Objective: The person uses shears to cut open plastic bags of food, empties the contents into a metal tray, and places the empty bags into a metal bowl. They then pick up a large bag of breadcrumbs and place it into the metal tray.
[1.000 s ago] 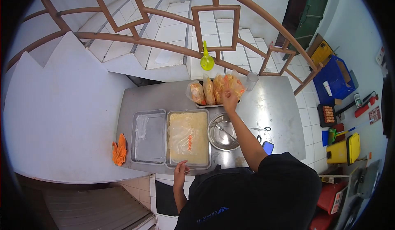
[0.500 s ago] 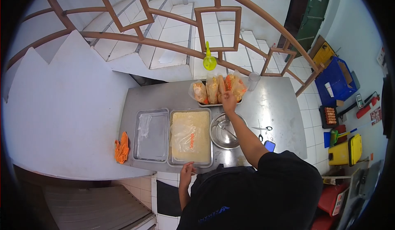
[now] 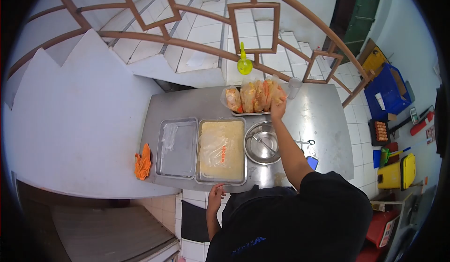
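My right hand (image 3: pixel 279 107) reaches to the back of the table, its fingers closed on the rightmost plastic bag (image 3: pixel 278 94) of food with orange print. Several similar filled bags (image 3: pixel 248 97) stand beside it in a metal tray (image 3: pixel 253 114). Below my forearm lies a steel bowl (image 3: pixel 257 156) with a metal utensil (image 3: pixel 267 144) in it. My left hand (image 3: pixel 216 197) hangs at the table's front edge, fingers loosely apart and holding nothing. Just beyond it is a tray (image 3: pixel 244 173) of pale yellow crumbs (image 3: pixel 220 169), partly covered by a clear printed bag (image 3: pixel 215 147).
Left of the crumbs, another metal tray (image 3: pixel 176 170) holds a crumpled clear plastic piece (image 3: pixel 169 136). An orange cloth (image 3: pixel 143 163) lies at the table's left edge. Scissors (image 3: pixel 310 142), a blue-screened phone (image 3: pixel 312 162), a clear cup (image 3: pixel 294 87) and a yellow-green squeeze bottle (image 3: pixel 244 66) are around.
My right hand has moved right, from the middle of the row of bags to the rightmost one. My left hand stays by the table edge. The camera view has shifted slightly.
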The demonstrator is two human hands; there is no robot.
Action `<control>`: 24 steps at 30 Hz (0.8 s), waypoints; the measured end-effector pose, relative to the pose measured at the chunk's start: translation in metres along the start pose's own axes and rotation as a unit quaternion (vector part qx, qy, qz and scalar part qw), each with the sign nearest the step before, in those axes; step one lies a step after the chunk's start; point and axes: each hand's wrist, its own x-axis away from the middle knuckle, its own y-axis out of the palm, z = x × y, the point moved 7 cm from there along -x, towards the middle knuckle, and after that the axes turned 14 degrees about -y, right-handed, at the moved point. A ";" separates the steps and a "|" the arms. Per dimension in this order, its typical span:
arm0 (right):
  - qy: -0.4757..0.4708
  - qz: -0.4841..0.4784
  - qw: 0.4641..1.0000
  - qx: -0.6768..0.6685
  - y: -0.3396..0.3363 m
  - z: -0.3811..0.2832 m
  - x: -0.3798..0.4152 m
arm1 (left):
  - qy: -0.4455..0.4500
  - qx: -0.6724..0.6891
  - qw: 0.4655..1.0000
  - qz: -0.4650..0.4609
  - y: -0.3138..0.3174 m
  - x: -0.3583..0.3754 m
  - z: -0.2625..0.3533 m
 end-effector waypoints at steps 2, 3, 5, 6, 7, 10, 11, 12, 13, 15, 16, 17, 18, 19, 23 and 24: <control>0.075 -0.102 0.984 -0.126 0.018 0.014 0.014 | 0.006 -0.017 1.000 -0.016 0.006 -0.003 -0.010; 0.086 -0.121 0.981 -0.121 0.018 0.014 0.029 | 0.014 -0.037 0.998 -0.039 0.011 -0.003 -0.019; 0.030 -0.345 0.916 -0.200 0.015 -0.047 0.064 | 0.061 -0.076 0.994 -0.041 0.015 0.000 -0.021; 0.060 -0.407 0.884 -0.222 0.003 -0.075 0.089 | 0.031 -0.074 0.996 -0.033 0.013 0.002 -0.026; 0.077 -0.450 0.863 -0.216 -0.015 -0.098 0.115 | 0.008 -0.071 0.997 -0.025 0.011 0.001 -0.023; 0.103 -0.593 0.764 -0.234 -0.070 -0.101 0.215 | 0.029 -0.057 0.997 0.035 -0.010 -0.013 -0.014; 0.125 -0.598 0.739 -0.285 -0.095 -0.111 0.238 | 0.066 -0.073 0.993 0.066 -0.022 -0.024 -0.015; 0.152 -0.625 0.717 -0.268 -0.117 -0.111 0.260 | 0.070 -0.067 0.992 0.080 -0.032 -0.033 -0.007; 0.149 -0.653 0.713 -0.206 -0.139 -0.110 0.272 | 0.081 -0.049 0.989 0.112 -0.041 -0.044 -0.002; 0.164 -0.677 0.687 -0.208 -0.161 -0.117 0.276 | 0.114 -0.042 0.973 0.195 -0.055 -0.068 0.013; 0.182 -0.659 0.698 -0.213 -0.168 -0.108 0.274 | 0.136 -0.052 0.959 0.245 -0.057 -0.080 0.026; 0.200 -0.638 0.711 -0.217 -0.173 -0.099 0.269 | 0.145 -0.091 0.945 0.280 -0.058 -0.093 0.038; 0.190 -0.628 0.729 -0.195 -0.175 -0.094 0.260 | 0.155 -0.130 0.928 0.313 -0.057 -0.105 0.051; 0.186 -0.629 0.730 -0.189 -0.176 -0.092 0.251 | 0.156 -0.124 0.929 0.311 -0.055 -0.116 0.067; 0.130 -0.606 0.772 -0.142 -0.179 -0.085 0.210 | 0.059 -0.119 0.960 0.246 -0.049 -0.152 0.100; 0.137 -0.582 0.789 -0.142 -0.183 -0.084 0.200 | 0.044 -0.137 0.960 0.239 -0.048 -0.159 0.105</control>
